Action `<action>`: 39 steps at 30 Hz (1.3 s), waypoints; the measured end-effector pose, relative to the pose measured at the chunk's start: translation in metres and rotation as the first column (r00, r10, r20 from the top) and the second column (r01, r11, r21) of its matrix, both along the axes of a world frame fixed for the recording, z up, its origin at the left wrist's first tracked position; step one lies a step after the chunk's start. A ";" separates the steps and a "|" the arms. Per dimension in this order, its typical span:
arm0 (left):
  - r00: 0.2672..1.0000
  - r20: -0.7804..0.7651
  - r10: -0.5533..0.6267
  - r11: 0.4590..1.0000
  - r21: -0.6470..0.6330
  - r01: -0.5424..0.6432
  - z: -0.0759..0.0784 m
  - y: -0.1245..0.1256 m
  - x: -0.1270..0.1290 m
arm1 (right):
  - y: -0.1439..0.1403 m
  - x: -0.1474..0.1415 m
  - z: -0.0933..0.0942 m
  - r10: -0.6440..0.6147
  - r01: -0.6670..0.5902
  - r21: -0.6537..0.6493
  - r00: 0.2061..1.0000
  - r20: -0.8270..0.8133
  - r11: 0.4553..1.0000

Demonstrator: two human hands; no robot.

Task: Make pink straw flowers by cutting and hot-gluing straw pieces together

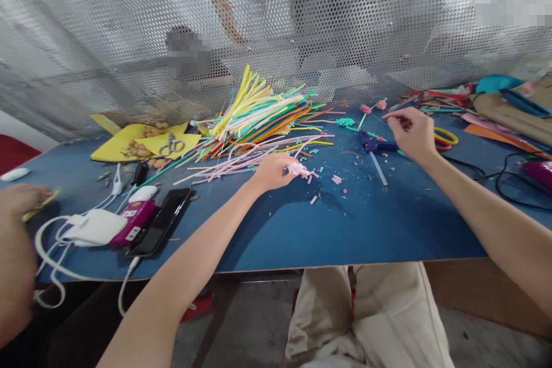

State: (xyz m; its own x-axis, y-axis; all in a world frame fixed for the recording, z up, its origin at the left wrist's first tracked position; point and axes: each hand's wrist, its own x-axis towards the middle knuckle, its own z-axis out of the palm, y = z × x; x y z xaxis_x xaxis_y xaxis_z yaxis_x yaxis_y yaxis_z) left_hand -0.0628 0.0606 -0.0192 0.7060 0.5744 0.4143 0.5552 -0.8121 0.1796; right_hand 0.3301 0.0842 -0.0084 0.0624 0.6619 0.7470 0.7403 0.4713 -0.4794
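Pinched in my left hand (276, 172) is a small pale pink fuzzy bundle (297, 169) of short pipe cleaner pieces, just above the blue tabletop. Cut pink bits (336, 179) lie close to it. My right hand (411, 132) is raised at the right, index finger stretched out and apart from the other, partly curled fingers; I see nothing held in it. Beneath and left of this hand lies a dark blue glue gun (374, 142), with a clear glue stick (378, 169) nearby. Pink fuzzy flowers (365, 109) and a teal fuzzy piece (345, 122) sit behind the gun.
A large heap of coloured pipe cleaners (263, 115) spreads along the back. Grey scissors (171, 145) rest on yellow sheets. At left are a phone (160, 223), a purple power strip (133, 224) and white cables. Another person's hand (21, 201) reaches in. Perforated metal (267, 23) stands behind.
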 end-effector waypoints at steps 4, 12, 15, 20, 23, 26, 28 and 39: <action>1.000 -0.002 0.022 1.000 0.008 -0.022 0.002 -0.003 0.001 | -0.002 -0.005 -0.001 0.028 -0.027 -0.078 1.000 0.009 0.997; 0.999 0.008 -0.040 0.995 -0.090 0.041 0.004 0.000 -0.001 | 0.010 0.012 -0.002 0.010 -0.006 -0.147 1.000 0.022 0.989; 0.999 0.034 -0.031 0.997 -0.076 0.034 0.008 0.000 -0.004 | 0.015 0.019 -0.004 -0.008 0.010 -0.161 1.000 0.014 0.987; 0.999 -0.013 -0.050 0.994 -0.093 0.048 0.017 -0.005 -0.005 | 0.019 0.024 -0.007 -0.030 0.034 -0.184 0.999 0.029 0.982; 0.998 -0.053 -0.029 0.996 -0.083 0.024 0.017 -0.005 -0.005 | 0.022 0.030 -0.010 -0.045 0.056 -0.193 0.997 0.060 0.980; 0.996 -0.090 0.015 0.999 -0.033 -0.018 0.011 -0.002 -0.005 | 0.028 0.041 -0.011 -0.082 0.116 -0.239 0.986 0.148 0.964; 0.992 -0.125 0.032 0.999 -0.014 -0.034 0.006 0.001 -0.006 | 0.034 0.053 -0.011 -0.095 0.187 -0.321 0.955 0.281 0.929; 0.992 -0.125 -0.018 0.990 -0.140 0.001 0.001 0.004 -0.004 | 0.056 0.118 -0.036 -0.282 0.470 -0.443 0.859 0.427 0.763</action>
